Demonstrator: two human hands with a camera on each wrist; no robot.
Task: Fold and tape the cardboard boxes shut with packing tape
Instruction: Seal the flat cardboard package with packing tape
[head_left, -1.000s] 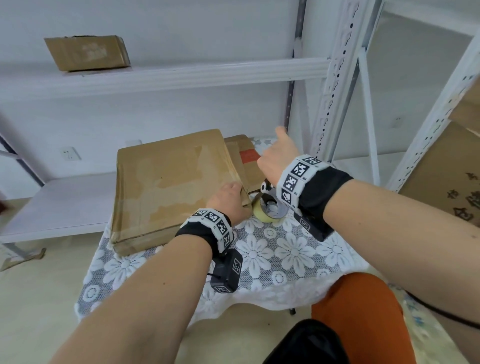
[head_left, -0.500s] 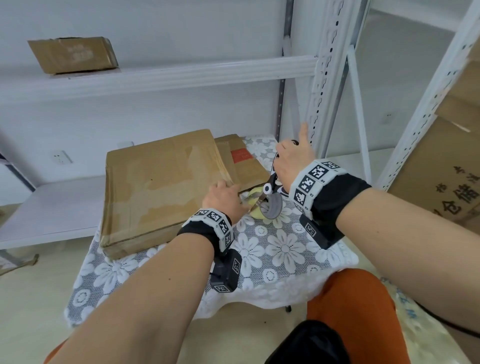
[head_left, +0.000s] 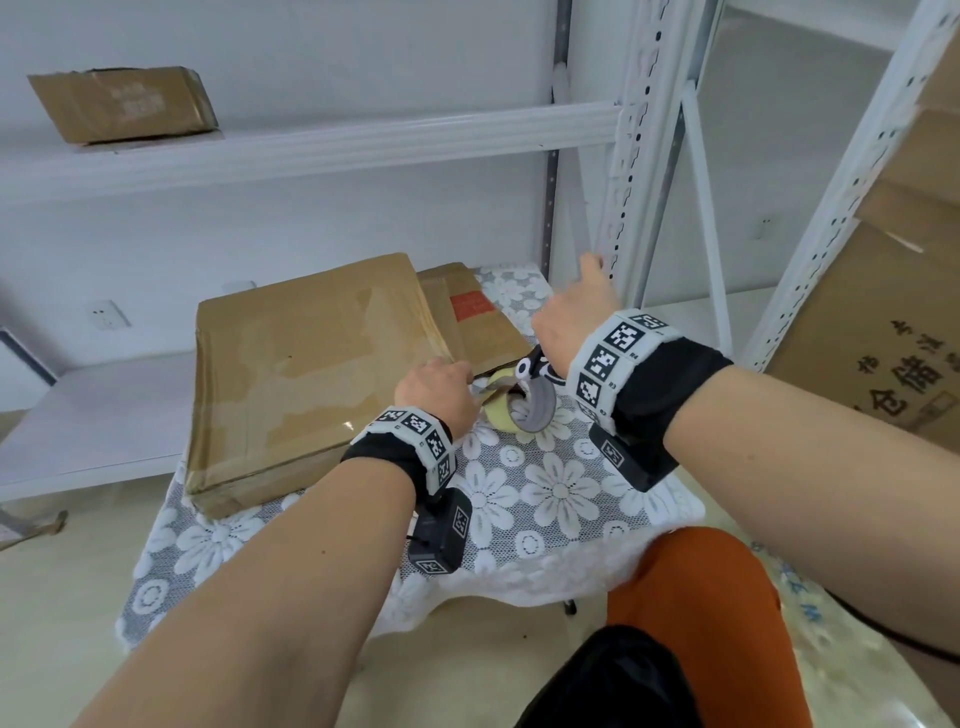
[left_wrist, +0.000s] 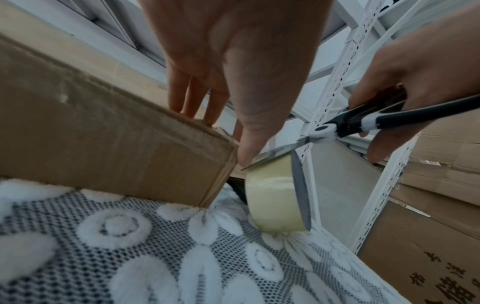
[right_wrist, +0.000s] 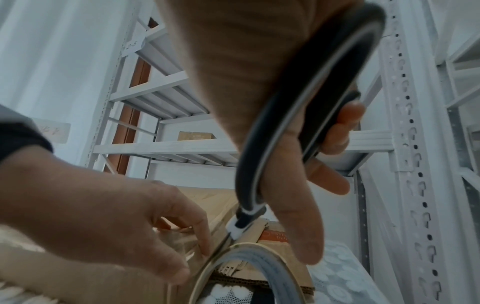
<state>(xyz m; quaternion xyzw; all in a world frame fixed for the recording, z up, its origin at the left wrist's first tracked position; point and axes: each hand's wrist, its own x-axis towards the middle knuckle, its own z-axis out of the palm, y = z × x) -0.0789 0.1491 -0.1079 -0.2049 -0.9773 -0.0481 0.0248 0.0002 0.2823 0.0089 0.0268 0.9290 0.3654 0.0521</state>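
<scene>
Two hands: left hand (left_wrist: 233, 61) pressing cardboard box (left_wrist: 103, 133), right hand (left_wrist: 415, 72) gripping scissors (left_wrist: 363, 121)

Cardboard box (head_left: 306, 374): plain brown, paler worn patches on top.
Second box (head_left: 470, 314): brown, orange-red label.
Tape roll (left_wrist: 275, 193): pale yellowish, grey core.
Scissors (left_wrist: 355, 121): black handles, white trim at the pivot, silver blades.
Tablecloth (head_left: 561, 493): white lace flowers over grey mesh.
Wristbands (head_left: 615, 358): white with black square markers, black cuffs.
Shelving (head_left: 631, 156): white.
Stool (head_left: 696, 597): orange.
</scene>
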